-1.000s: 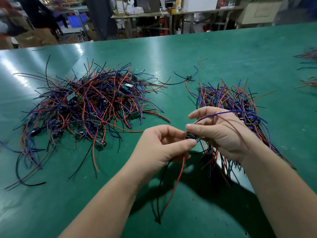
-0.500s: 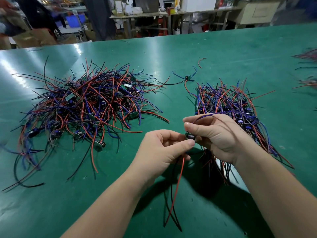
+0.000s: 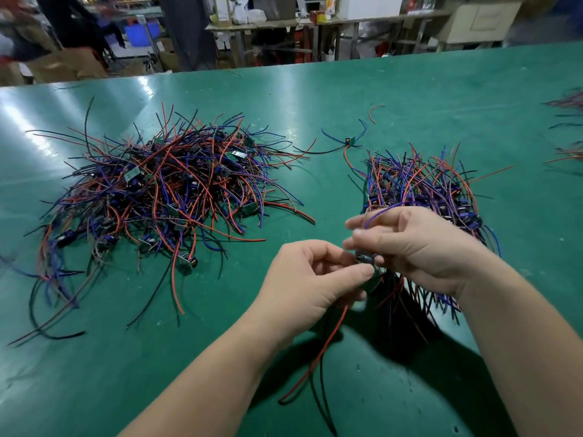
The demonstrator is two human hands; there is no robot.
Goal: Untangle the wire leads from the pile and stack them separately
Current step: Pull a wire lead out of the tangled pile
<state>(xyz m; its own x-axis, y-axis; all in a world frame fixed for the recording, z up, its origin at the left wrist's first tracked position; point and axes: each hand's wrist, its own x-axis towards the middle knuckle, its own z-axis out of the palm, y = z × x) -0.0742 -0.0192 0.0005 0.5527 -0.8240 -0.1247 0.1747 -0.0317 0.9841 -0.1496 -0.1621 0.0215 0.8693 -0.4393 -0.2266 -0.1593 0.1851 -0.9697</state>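
A tangled pile of red, blue and black wire leads [image 3: 164,197] with small circuit boards lies on the left of the green table [image 3: 426,99]. A tidier stack of leads [image 3: 419,184] lies on the right. Between them, near the front, my left hand [image 3: 310,279] and my right hand [image 3: 410,244] both pinch one small dark wire lead module [image 3: 366,259]. Its red and black wires [image 3: 318,357] hang down toward the table, and a blue wire arcs over my right hand's fingers.
A single lead [image 3: 348,141] lies alone at the back between the two heaps. More wire bundles [image 3: 568,127] sit at the far right edge. Benches, boxes and a person stand beyond the table's far edge.
Both hands have shifted slightly toward the stack on the right while holding the same lead. The hanging red and black wires have swung and lifted a little.
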